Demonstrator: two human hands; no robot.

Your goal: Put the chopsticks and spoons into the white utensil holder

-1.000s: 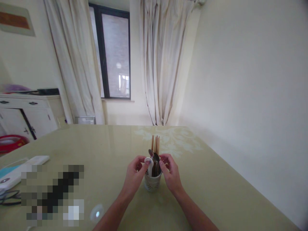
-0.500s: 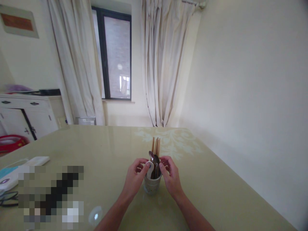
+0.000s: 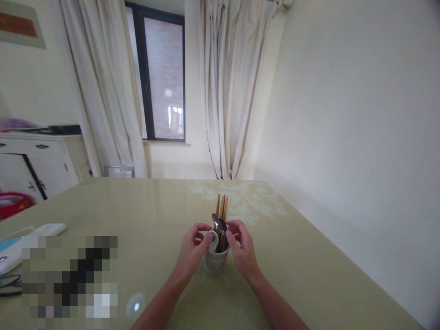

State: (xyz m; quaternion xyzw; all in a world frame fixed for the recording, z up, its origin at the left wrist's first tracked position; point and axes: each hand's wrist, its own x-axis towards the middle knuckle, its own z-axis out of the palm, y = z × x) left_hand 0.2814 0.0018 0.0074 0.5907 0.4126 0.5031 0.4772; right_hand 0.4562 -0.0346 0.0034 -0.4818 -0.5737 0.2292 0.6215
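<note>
A pale cup (image 3: 215, 263) stands on the olive-green table (image 3: 292, 256), holding wooden chopsticks (image 3: 222, 206), metal spoons (image 3: 220, 224) and a white ceramic spoon (image 3: 212, 240). My left hand (image 3: 190, 252) curls round the cup's left side, its fingertips on the white spoon. On the right side of the cup, my right hand (image 3: 242, 247) has bent fingers that touch the rim near the metal spoons. Both forearms reach in from the bottom edge.
A white flat device (image 3: 48, 228) and cables lie at the table's left, beside a blurred-out patch. A white cabinet (image 3: 37, 165) and a red object (image 3: 13, 204) stand beyond the left side. Curtains (image 3: 230, 87) and a window are behind; a wall runs along the right.
The view has shifted slightly. Both hands stay at the cup; the left fingers have pressed the white spoon a little lower into it.
</note>
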